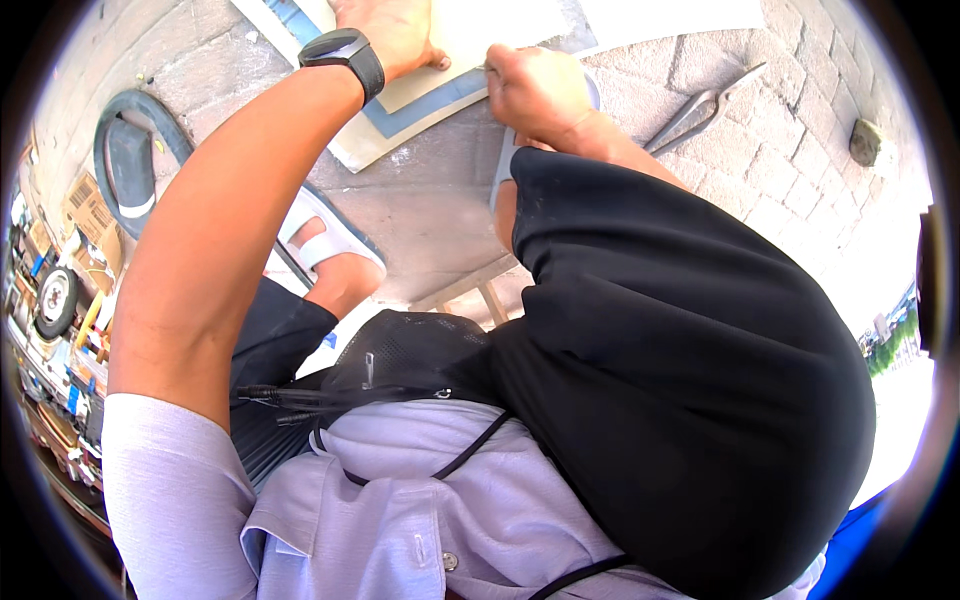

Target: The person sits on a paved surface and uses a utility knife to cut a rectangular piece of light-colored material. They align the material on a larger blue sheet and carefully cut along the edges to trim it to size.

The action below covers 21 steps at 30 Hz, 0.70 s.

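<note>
A person in a pale lilac buttoned shirt (380, 500) clenches the right hand (540, 95), contents unclear, beside a flat cream sheet with a blue-grey band (510, 22) on brick paving; the left hand (390, 38) rests there, fingers cropped, grip indeterminable. Grey metal shears (697, 118) lie rightward.

Honest rundown: the sheet (425, 85) could be taken for smooth, matt paper or thin card. The shears (722, 98) were made of dull grey metal, the tube (104, 150) of matt, rubbery stuff. Rough stone was used for the paving (770, 170). The shirt (380, 520) was cut from soft matt cloth, the shorts (690, 370) from smoother cloth, faintly sheened.
</note>
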Each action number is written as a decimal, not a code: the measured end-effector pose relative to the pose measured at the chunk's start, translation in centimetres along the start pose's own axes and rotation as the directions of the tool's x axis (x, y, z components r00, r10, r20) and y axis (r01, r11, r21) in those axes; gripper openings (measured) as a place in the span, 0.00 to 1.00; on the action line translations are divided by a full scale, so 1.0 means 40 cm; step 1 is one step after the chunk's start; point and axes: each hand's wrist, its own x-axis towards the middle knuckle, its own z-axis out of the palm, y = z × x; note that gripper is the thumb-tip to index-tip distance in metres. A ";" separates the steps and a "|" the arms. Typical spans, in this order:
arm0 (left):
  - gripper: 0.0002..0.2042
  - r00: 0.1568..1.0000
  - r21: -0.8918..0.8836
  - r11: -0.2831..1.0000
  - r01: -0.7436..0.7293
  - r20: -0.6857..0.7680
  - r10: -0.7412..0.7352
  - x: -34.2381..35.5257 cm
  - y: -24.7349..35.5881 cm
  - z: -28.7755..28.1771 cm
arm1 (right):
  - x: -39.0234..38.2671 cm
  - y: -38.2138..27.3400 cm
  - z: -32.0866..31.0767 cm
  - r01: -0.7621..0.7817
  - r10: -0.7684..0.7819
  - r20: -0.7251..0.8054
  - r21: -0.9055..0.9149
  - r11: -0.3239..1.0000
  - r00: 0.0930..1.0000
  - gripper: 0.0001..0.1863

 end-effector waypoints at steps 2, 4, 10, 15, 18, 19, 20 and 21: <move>0.67 1.000 -0.002 1.000 0.021 0.014 -0.021 -0.005 0.000 -0.009 | 0.000 0.056 -0.042 -0.038 0.035 -0.041 -0.064 0.997 0.999 0.08; 0.67 1.000 0.002 1.000 0.011 0.009 -0.011 -0.002 0.005 -0.009 | -0.008 0.115 -0.101 -0.112 0.108 -0.062 -0.071 0.991 0.992 0.08; 0.68 0.999 0.018 0.999 0.031 0.037 -0.032 -0.001 0.005 -0.016 | -0.012 0.191 -0.139 -0.124 0.113 -0.114 -0.098 0.987 0.987 0.07; 0.67 0.999 -0.023 1.000 -0.017 -0.038 0.017 -0.014 0.002 -0.006 | -0.033 0.032 -0.057 0.036 -0.035 -0.023 0.026 0.999 0.999 0.06; 0.67 0.999 -0.015 0.999 0.035 0.000 -0.035 -0.002 -0.001 -0.005 | -0.011 -0.069 0.032 0.081 -0.085 0.071 0.066 0.995 0.994 0.07; 0.67 1.000 -0.016 1.000 0.022 -0.014 -0.022 -0.001 -0.003 -0.005 | -0.002 -0.087 0.051 0.102 -0.108 0.080 0.070 0.992 0.991 0.08; 0.67 1.000 -0.010 1.000 0.021 -0.007 -0.021 -0.002 -0.004 -0.004 | 0.005 -0.101 0.070 0.124 -0.131 0.089 0.075 0.989 0.987 0.08; 0.67 1.000 -0.004 1.000 0.020 -0.001 -0.020 -0.001 -0.002 -0.004 | 0.007 -0.114 0.085 0.132 -0.140 0.085 0.091 0.987 0.987 0.07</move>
